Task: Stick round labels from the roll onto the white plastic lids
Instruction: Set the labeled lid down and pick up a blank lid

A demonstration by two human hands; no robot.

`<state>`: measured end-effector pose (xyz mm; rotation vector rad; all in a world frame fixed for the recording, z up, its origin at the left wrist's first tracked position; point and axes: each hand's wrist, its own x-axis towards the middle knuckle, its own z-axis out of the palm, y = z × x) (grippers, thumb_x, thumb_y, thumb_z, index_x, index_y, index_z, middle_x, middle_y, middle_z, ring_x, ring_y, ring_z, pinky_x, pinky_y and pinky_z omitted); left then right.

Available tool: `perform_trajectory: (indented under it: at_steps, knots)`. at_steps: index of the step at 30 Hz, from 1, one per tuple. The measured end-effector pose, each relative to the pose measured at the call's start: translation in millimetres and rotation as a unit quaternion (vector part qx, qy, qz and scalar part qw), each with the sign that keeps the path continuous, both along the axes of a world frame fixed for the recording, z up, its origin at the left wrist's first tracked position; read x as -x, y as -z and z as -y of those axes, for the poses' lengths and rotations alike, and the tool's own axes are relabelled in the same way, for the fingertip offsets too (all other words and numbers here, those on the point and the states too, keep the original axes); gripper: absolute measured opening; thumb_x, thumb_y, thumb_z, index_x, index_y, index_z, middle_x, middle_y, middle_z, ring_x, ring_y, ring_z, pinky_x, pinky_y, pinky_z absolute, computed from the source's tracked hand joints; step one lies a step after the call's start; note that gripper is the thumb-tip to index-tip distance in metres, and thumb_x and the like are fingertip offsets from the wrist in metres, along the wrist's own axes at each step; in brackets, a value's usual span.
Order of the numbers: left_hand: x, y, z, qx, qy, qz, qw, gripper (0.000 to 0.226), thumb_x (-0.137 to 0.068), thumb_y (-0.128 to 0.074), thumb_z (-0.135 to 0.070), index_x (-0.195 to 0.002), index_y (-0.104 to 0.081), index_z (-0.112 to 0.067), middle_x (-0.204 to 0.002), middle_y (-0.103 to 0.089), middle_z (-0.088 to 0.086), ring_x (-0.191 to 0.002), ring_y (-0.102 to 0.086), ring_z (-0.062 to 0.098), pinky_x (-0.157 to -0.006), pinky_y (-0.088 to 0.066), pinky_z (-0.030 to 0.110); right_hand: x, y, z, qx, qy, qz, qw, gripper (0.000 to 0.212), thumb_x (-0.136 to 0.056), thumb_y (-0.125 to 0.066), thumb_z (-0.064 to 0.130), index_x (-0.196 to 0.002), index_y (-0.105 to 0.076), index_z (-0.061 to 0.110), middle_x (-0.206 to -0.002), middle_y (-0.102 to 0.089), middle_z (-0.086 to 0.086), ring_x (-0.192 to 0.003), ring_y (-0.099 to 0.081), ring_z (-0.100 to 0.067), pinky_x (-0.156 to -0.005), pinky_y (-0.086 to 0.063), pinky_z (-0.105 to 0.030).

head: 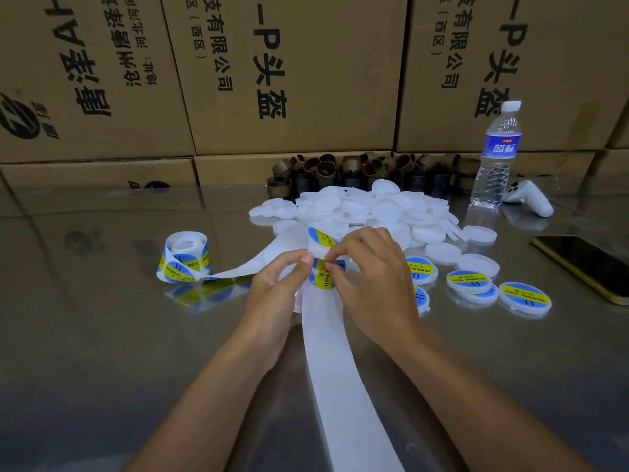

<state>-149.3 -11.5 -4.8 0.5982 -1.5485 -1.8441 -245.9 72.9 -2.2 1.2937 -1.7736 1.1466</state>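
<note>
Two hands are meeting over the surface (102,335), the left hand (277,284) pinching the backing strip (326,342), fingers (337,269) of the right hand (372,270) clamping the round label (321,282) by its edge, flimsy, tacky, probably curl-prone.

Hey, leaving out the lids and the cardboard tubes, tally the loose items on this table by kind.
Label roll: 1
Water bottle: 1
Phone: 1
White controller: 1
Total: 4

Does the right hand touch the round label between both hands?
Touching. The head view shows the right hand pinching the round label at its edge.
</note>
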Motion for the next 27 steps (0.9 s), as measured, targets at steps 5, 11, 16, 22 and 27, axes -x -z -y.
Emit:
perform_trajectory:
  at_steps: [5,11,16,22,27]
  knots:
    - [0.5,1.3,0.9,-0.009,-0.011,-0.002,1.0,0.018,-0.09,-0.062,-0.024,-0.075,-0.072,-0.026,-0.091,-0.072,0.007,-0.084,-0.064,0.023,-0.098,-0.045,0.053,-0.3,1.5,-0.1,-0.023,-0.008,-0.024,0.999,0.007,-0.07,-0.065,0.003,-0.074,-0.065,0.009,-0.074,-0.061,-0.003,-0.073,-0.056,-0.025,-0.067,-0.038,-0.028]
    - [0.9,1.6,1.9,0.003,-0.019,0.018,1.0,0.021,-0.089,-0.064,-0.019,-0.07,-0.069,-0.027,-0.08,-0.068,-0.001,-0.078,-0.059,0.021,-0.09,-0.047,0.049,-2.1,0.8,0.4,-0.014,-0.027,-0.008,1.0,0.006,-0.07,-0.051,0.011,-0.068,-0.056,0.009,-0.07,-0.055,0.0,-0.072,-0.048,-0.02,-0.066,-0.031,-0.024]
    - [1.2,3.4,3.7,-0.005,-0.068,0.028,0.997,0.017,-0.089,-0.064,-0.019,-0.074,-0.069,-0.026,-0.1,-0.072,0.006,-0.097,-0.064,0.031,-0.1,-0.046,0.05,-6.2,-2.6,-1.7,-0.014,-0.079,0.013,0.997,0.002,-0.064,-0.054,0.006,-0.066,-0.054,0.007,-0.071,-0.055,-0.002,-0.071,-0.05,-0.023,-0.064,-0.039,-0.032]
    - [3.6,6.6,5.0,0.01,-0.113,0.026,0.993,0.012,-0.088,-0.064,-0.017,-0.079,-0.068,-0.022,-0.099,-0.071,0.008,-0.087,-0.062,0.026,-0.087,-0.051,0.045,-15.0,-10.9,-0.2,0.063,-0.148,0.075,0.984,0.01,-0.069,-0.044,0.014,-0.067,-0.051,0.008,-0.073,-0.055,-0.004,-0.076,-0.051,-0.026,-0.067,-0.043,-0.038]
    - [5.5,13.0,8.4,0.034,-0.136,0.031,0.99,0.006,-0.087,-0.066,-0.019,-0.092,-0.068,-0.016,-0.089,-0.072,-0.003,-0.076,-0.06,0.01,-0.074,-0.05,0.028,-15.2,-13.3,0.6,0.15,-0.158,0.207,0.954,0.016,-0.067,-0.049,0.005,-0.07,-0.048,0.021,-0.077,-0.057,0.003,-0.084,-0.053,-0.015,-0.073,-0.036,-0.011]
